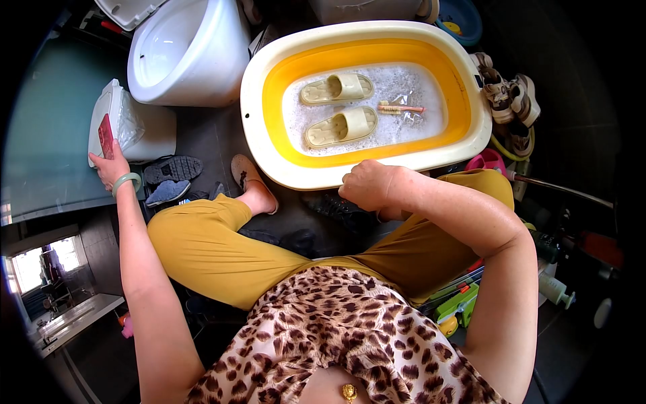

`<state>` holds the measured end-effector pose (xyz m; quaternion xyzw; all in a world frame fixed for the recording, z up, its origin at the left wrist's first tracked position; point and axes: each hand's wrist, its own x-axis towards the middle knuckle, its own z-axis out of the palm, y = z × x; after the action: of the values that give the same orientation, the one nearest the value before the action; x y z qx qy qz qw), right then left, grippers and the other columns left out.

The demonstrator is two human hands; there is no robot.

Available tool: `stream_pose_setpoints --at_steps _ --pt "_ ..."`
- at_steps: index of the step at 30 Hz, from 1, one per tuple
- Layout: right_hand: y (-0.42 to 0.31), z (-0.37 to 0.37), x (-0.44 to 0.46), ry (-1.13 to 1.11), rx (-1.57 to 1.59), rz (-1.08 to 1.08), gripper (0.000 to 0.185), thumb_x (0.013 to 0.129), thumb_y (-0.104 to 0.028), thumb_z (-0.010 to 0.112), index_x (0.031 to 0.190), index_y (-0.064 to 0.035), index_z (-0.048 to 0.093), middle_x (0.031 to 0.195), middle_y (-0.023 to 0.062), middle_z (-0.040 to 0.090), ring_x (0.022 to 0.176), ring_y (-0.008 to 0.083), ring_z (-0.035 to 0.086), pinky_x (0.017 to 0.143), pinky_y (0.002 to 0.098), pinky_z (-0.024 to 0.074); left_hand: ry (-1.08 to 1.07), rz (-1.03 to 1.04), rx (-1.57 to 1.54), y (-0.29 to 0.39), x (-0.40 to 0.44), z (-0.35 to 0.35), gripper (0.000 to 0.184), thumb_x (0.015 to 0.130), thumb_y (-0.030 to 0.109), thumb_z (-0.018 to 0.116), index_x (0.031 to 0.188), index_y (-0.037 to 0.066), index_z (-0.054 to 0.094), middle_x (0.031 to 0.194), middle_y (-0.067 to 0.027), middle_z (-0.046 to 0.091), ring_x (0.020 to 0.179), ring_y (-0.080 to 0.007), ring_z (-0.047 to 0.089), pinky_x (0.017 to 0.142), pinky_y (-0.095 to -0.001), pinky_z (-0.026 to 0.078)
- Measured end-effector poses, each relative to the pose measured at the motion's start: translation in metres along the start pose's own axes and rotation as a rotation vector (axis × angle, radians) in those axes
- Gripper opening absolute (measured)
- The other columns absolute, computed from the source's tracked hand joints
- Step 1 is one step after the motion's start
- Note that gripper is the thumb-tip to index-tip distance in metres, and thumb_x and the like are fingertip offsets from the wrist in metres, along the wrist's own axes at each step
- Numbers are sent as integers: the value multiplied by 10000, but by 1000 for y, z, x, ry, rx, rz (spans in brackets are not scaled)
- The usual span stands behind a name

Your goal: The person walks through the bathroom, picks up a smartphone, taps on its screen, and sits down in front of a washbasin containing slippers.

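Observation:
My left hand [112,166], with a pale green bangle at the wrist, reaches out to the left. Its fingers hold a flat, dark red packet-like thing [105,136] against the lid of a white bin [149,138]. My right hand [375,186] is closed at the near rim of the white and yellow tub [367,161]. Its fingertips are hidden, so I cannot tell whether it grips anything. Two pale green slippers [342,126] lie side by side in the tub's foamy water. To their right floats a pinkish brush [402,108] with light bristles.
A white toilet [192,54] stands behind the bin. Several shoes [173,170] lie on the dark floor at the left, and sneakers [515,97] sit right of the tub. A blue basin [461,19] is at the back right. Green tools [457,304] lie by my right thigh.

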<state>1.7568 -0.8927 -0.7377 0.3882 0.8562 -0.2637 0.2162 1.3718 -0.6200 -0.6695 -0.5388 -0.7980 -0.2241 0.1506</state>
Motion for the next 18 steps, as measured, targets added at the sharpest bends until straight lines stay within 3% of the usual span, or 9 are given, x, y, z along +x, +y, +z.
stream_pose_setpoints --at_steps 18 --pt "-1 -5 -3 -9 -9 -2 192 711 -111 543 864 -48 640 872 93 626 812 223 600 662 318 476 16 1 -8 -2 2 3 800 694 579 507 1309 158 216 1162 -202 458 1051 -384 446 851 -501 341"
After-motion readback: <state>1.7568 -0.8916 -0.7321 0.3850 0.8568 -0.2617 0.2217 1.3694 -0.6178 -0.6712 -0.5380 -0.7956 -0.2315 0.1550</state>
